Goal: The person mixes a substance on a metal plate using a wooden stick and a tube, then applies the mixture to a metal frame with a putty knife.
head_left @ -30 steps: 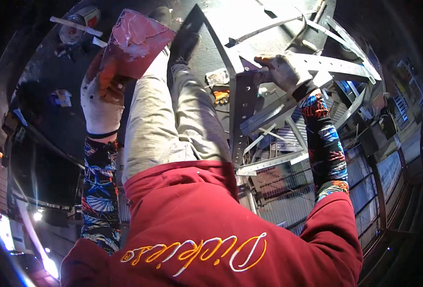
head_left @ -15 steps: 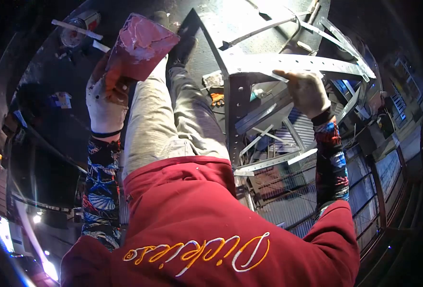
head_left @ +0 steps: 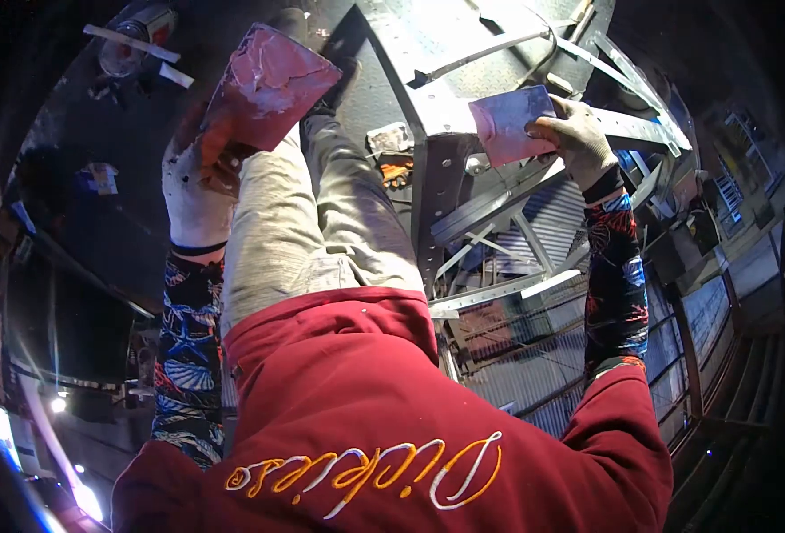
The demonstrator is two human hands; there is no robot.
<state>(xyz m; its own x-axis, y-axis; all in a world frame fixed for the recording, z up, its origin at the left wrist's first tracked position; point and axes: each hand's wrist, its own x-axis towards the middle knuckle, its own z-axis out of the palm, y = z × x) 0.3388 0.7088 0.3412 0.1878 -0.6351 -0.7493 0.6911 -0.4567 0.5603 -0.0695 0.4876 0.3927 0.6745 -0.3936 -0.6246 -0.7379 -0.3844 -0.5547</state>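
My left hand (head_left: pixel 202 182), in a pale glove with dark fingertips, grips a flat plate smeared with pink paste (head_left: pixel 277 84), raised above my legs. On the right, my right hand (head_left: pixel 579 142), also gloved, pinches a smaller flat spreader (head_left: pixel 512 124) with pinkish paste on its face. The spreader is held in front of the light, perforated metal frame (head_left: pixel 632 129); whether it touches the frame I cannot tell.
Orange-and-black gloves (head_left: pixel 396 171) and a whitish block (head_left: pixel 390 139) lie beside the dark frame leg (head_left: pixel 428 200). A round can (head_left: pixel 126 53) and light strips (head_left: pixel 131 42) are at the upper left. Metal bars cross at the upper right.
The spreader in my right hand has turned from edge-on to show its broad face. My right hand has shifted slightly. My left hand still holds the plate, which has moved a little right.
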